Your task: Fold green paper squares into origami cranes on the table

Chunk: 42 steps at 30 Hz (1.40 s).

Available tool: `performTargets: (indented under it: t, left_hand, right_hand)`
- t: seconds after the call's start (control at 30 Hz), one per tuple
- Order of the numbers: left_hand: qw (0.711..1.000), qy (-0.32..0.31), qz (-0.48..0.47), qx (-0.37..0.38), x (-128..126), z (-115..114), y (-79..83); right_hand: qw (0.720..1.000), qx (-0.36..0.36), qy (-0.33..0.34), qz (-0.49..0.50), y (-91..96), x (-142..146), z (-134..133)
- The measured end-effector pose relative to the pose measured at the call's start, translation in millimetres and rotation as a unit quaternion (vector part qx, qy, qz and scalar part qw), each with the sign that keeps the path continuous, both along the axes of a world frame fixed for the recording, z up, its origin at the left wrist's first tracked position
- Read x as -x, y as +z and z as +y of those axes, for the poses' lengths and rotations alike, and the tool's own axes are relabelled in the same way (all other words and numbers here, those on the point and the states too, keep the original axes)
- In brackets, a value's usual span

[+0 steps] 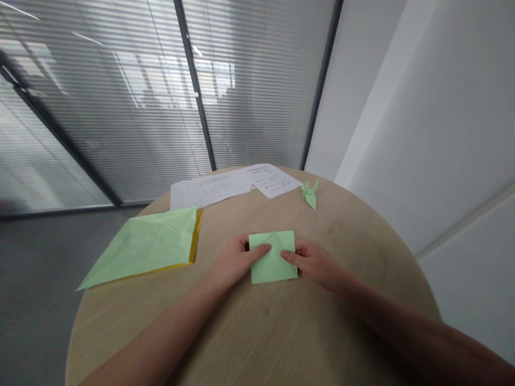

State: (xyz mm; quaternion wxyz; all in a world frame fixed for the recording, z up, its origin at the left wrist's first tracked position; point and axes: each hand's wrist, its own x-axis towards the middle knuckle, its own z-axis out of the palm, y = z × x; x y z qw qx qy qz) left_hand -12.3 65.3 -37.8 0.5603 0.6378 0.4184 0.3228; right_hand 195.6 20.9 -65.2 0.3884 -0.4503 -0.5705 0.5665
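A small folded light-green paper lies flat on the round wooden table, near its middle. My left hand grips the paper's left edge, thumb pressed on top and fingers curled beside it. My right hand grips the right edge the same way, thumb on the paper, fingers curled. Both hands rest on the tabletop, one on each side of the paper.
A stack of large green sheets over a yellow one lies at the left. White printed papers sit at the far edge. A small green folded paper figure stands at the back right. Glass partition with blinds behind; white wall to the right.
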Motion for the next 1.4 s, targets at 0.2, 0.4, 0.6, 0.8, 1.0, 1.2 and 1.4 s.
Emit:
performTargets:
  t: [0.2,0.4,0.6,0.8,1.0,1.2,1.4]
  left_hand:
    - [0.997,-0.033,0.065,-0.026,8,7,6.1]
    - [0.986,-0.127,0.11,-0.021,10,3,9.3]
    - [0.98,-0.122,0.154,-0.035,0,-4,8.5]
    - [0.983,-0.103,0.152,-0.02,-1,-7,10.0]
    - [0.981,-0.113,0.154,-0.029,7,-1,8.2]
    - [0.977,-0.109,0.175,-0.047,14,2,8.4]
    - [0.979,-0.091,0.16,-0.082,4,-3,7.9]
  right_hand:
    - [0.999,0.031,0.0,-0.038,6.7,-1,-3]
    - [0.996,0.001,-0.042,-0.078,9.8,-2,-4]
    - [0.984,-0.018,-0.063,-0.167,15.8,1,-7]
    - [0.981,-0.02,-0.056,-0.186,20.2,3,-9]
    - [0.984,-0.003,-0.049,-0.171,18.6,-3,-8]
    - [0.986,-0.001,-0.043,-0.161,13.2,-6,-6]
    - [0.983,-0.035,-0.057,-0.173,13.0,-3,-7]
